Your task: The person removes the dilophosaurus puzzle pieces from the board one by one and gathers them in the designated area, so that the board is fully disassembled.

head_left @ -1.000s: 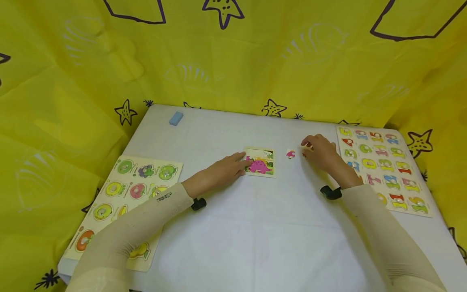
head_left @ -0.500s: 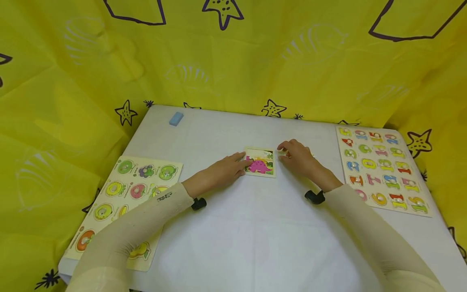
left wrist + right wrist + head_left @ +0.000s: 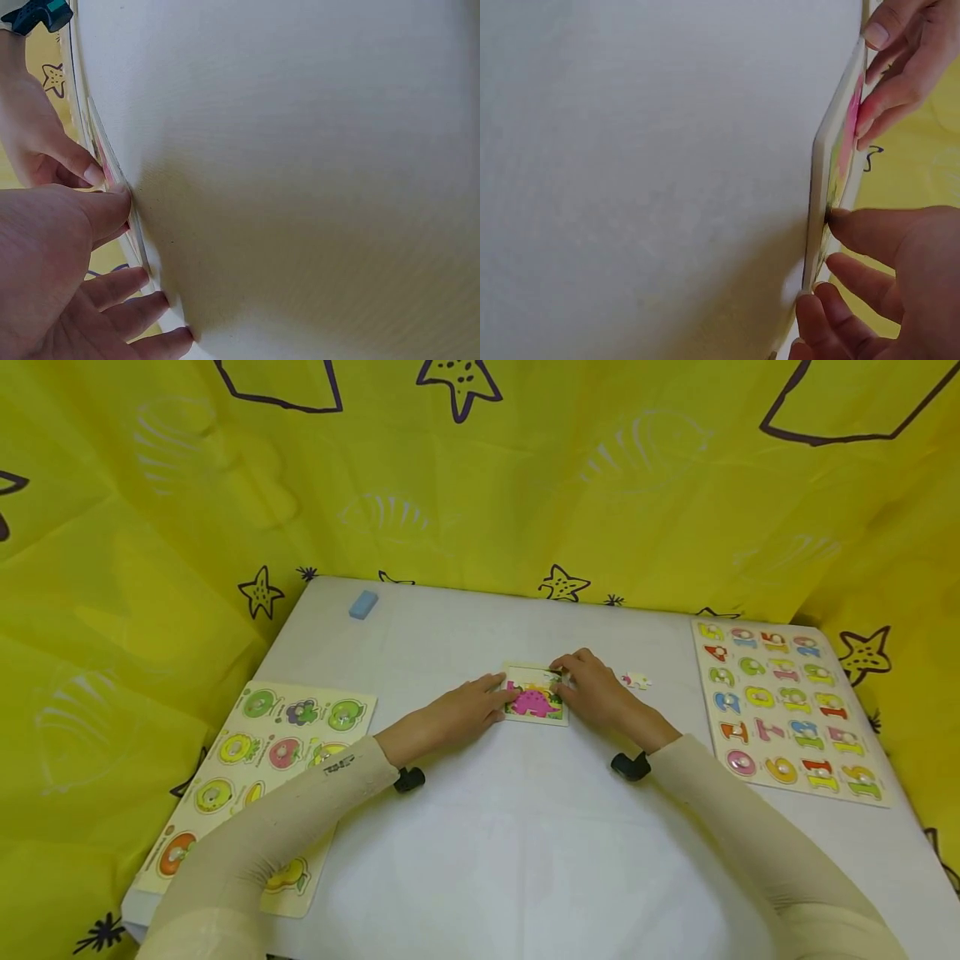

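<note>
A small framed dinosaur jigsaw puzzle (image 3: 534,720) lies mid-table, with a pink dinosaur in its picture. My left hand (image 3: 467,708) rests at its left side: one fingertip presses the picture and the thumb touches near the corner. The other left fingers are spread fairly straight in the left wrist view. My right hand (image 3: 596,692) grips the right side. In the right wrist view, its thumb (image 3: 870,231) presses on the picture while other fingers stand at the frame's edge. Whether a piece is under those fingertips I cannot tell. Loose puzzle material (image 3: 639,680) lies right of my right hand.
At the right is a number peg board (image 3: 763,739). A fruit peg board (image 3: 281,793) lies left, partly under my left sleeve. A blue block (image 3: 363,605) sits at the far left of the white table (image 3: 480,860). Yellow patterned cloth (image 3: 480,493) rises behind.
My right hand has moved left from beside the loose pieces to the puzzle's right side. The pink piece's former spot is now covered by that hand. My left hand has stayed put.
</note>
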